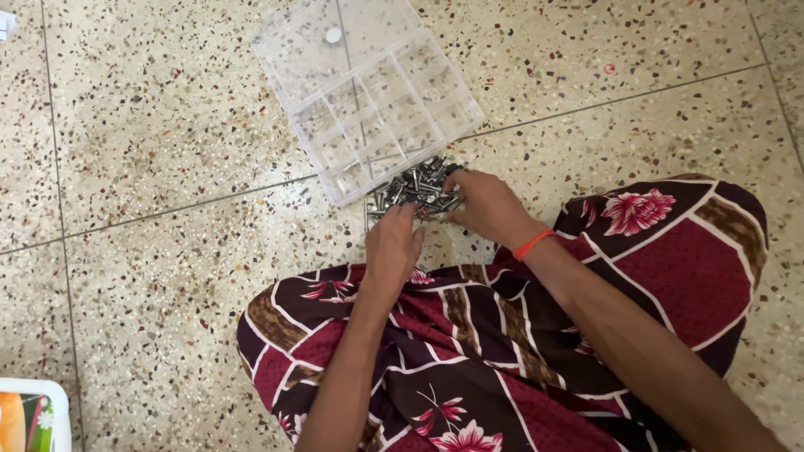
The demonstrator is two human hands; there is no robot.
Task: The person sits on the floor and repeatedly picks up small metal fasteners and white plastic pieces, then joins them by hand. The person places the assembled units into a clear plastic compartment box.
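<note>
Left hand (392, 243): fingers curled loosely, tips resting on the near edge of the screw pile (416, 188); whether it pinches one piece cannot be told.
Right hand (487, 205): fingers bent and spread over the pile's right side, touching the metal pieces; no firm grasp visible.
Screw pile: small grey metal parts heaped on the speckled floor (167, 125), touching the organiser's near corner.
Organiser box (368, 92): clear plastic, rectangular, divided into small compartments, lid open behind it.
Wristband (533, 243): orange, on the right wrist.
Package (29, 414): white-edged with orange and green print, bottom-left corner.
</note>
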